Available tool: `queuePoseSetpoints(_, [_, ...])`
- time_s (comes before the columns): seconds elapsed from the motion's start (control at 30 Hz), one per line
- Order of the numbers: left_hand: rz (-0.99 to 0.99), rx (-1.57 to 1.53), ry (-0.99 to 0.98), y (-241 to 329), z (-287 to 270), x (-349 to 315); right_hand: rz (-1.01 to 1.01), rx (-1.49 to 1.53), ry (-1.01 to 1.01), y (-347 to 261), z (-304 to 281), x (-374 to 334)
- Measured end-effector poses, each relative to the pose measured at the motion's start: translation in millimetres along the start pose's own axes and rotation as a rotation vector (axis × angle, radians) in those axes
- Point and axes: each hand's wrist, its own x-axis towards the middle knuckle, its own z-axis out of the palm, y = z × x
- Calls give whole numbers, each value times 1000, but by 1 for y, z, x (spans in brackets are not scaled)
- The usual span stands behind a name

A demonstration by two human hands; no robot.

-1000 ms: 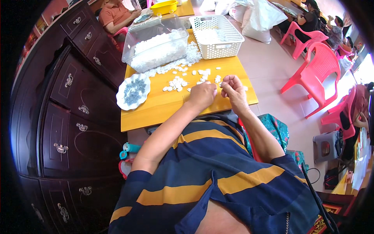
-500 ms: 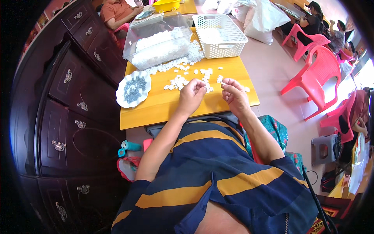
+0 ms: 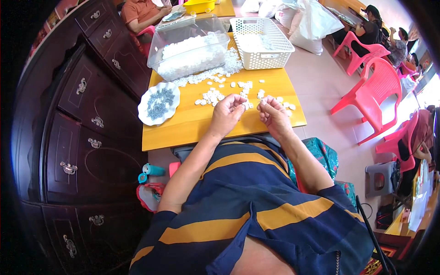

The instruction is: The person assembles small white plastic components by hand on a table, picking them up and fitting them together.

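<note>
Person seated at a yellow wooden table (image 3: 192, 130), both hands up on the near half of it. Left hand (image 3: 228, 113) curled, fingers bent in toward the thumb at the edge of the scattered small white pieces (image 3: 215, 95); looks pinched on something tiny, but too small to tell what, so whether it holds a piece cannot be told. Right hand (image 3: 271, 112) just beside it, fingers also curled tight, fingertips pointing toward the left hand; contents hidden, cannot tell. The two hands are close together, a narrow gap between them. The loose white pieces lie on the tabletop just beyond and between the hands, a few to the right of the right hand near the table edge. More white pieces trail back to a clear plastic bin (image 3: 190, 50) full of the same pieces at the far left of the table. White perforated basket (image 3: 261, 41) at the far right, beside the bin. White scalloped plate (image 3: 158, 103) with small grey bits sits left of the left hand, well apart. Dark wooden cabinet with drawers (image 3: 78, 119) along the left. Pink plastic chairs (image 3: 376, 87) to the right.
</note>
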Motion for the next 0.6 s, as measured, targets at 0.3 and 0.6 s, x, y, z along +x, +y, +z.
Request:
queuePoseSetpoints(0.3, [7, -49, 20, 1, 1, 0, 55, -68, -22, 1, 7, -4])
queuePoseSetpoints(0.6, [27, -42, -18, 2, 2, -2, 72, -45, 31, 0, 16, -10])
